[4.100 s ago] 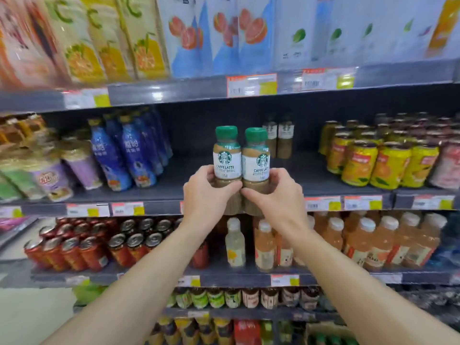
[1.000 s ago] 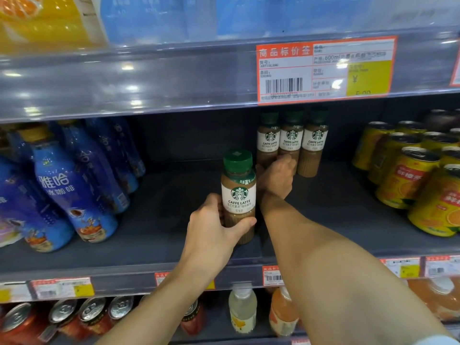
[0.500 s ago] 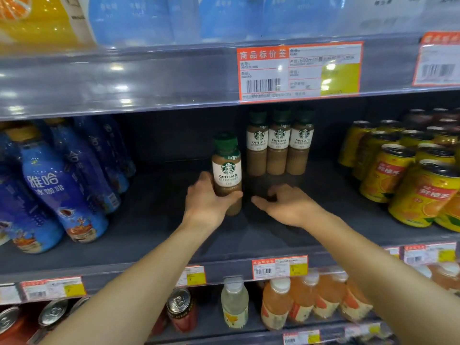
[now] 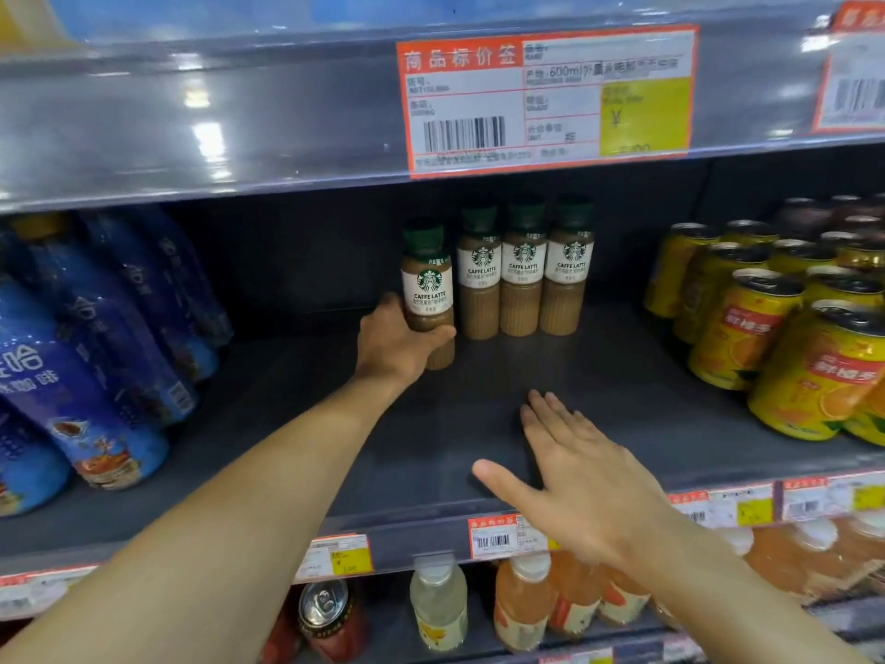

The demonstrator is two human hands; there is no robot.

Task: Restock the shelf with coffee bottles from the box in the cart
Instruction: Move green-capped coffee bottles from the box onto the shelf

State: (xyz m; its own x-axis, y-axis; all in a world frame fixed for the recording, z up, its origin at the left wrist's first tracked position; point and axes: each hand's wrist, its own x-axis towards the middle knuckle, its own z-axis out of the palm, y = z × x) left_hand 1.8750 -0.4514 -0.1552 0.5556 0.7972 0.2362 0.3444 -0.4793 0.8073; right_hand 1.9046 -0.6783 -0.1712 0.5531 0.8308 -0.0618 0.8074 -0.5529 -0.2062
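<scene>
Upright, green-capped brown coffee bottle (image 4: 427, 293), white label, gripped by left hand (image 4: 395, 342); right hand (image 4: 582, 476) flat, fingers spread.

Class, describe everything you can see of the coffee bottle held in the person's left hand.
The coffee bottle is small and clear, plastic by its look, filled with light brown coffee. It has a dark green cap and a white label with a green round logo and the words CAFFE LATTE. It stands upright over the dark shelf, just left of and in front of a row of three matching bottles. The left hand grips its lower half, fingers wrapped across the front.
</scene>
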